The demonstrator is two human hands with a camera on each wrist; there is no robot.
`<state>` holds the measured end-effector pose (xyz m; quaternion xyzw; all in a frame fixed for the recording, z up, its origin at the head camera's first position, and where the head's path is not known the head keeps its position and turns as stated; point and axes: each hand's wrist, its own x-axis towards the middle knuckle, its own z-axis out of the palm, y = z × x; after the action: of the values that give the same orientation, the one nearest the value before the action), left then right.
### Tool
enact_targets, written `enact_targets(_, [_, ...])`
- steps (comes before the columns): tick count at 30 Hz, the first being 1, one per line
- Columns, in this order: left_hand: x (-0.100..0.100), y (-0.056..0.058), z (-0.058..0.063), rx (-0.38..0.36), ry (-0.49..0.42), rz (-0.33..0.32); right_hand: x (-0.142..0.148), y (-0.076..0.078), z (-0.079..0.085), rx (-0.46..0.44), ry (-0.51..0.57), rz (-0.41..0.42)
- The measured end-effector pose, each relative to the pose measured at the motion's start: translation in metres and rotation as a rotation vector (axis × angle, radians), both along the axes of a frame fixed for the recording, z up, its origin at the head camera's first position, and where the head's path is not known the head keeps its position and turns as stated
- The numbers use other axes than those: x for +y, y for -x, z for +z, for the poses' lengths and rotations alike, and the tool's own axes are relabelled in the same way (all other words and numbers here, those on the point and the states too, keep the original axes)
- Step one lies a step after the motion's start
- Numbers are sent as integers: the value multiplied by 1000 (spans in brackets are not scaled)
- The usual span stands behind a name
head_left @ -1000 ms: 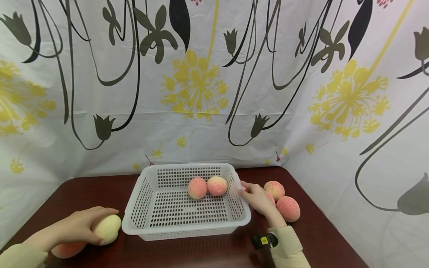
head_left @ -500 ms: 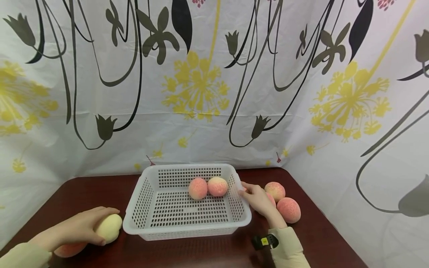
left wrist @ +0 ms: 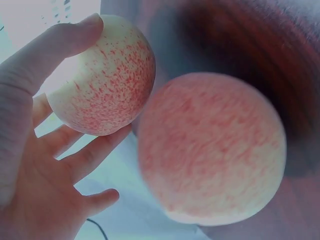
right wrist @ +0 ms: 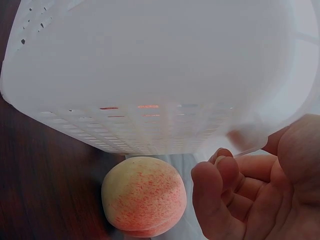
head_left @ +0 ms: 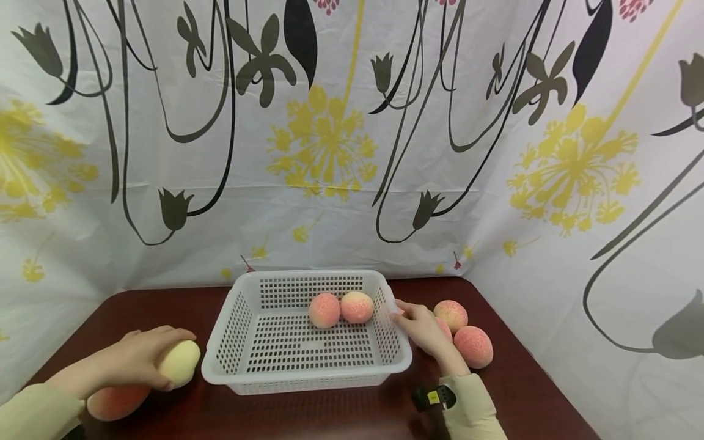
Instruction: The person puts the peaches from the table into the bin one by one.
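My left hand point(head_left: 140, 357) grips a peach point(head_left: 180, 364), thumb on the near side and fingers across the far side. Its pale yellow face is up in the head view; the left wrist view shows red speckles on its other side. Below the wrist lies a second peach point(head_left: 118, 402), large in the left wrist view point(left wrist: 212, 150). My right hand point(head_left: 422, 327) holds the right rim of a white plastic basket point(head_left: 305, 370), its thumb showing through the wall. Two peaches rest inside, one pink point(head_left: 324, 310) and one paler point(head_left: 357, 307).
Beside the right hand, several peaches lie on the dark red table point(head_left: 308, 415), including a speckled one point(head_left: 451, 315) and a pinker one point(head_left: 473, 346). Another peach point(right wrist: 145, 197) sits under the basket's rim. A patterned white curtain point(head_left: 330, 232) closes off the back and sides.
The left hand has lifted slightly with its peach, and more of the peach beneath the wrist shows. The right hand and basket keep their places; the head view has shifted slightly.
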<state>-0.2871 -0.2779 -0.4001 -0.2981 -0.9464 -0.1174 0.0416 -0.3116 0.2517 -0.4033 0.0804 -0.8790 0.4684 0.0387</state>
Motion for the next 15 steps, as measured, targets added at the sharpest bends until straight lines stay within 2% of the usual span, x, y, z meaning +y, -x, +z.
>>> enact_targets(8, [-6,0,19,8,-24,3,0,1,0,9,-4,15])
enact_targets(15, [-11,1,40,38,-15,42,1,2,0,-2,-10,-3])
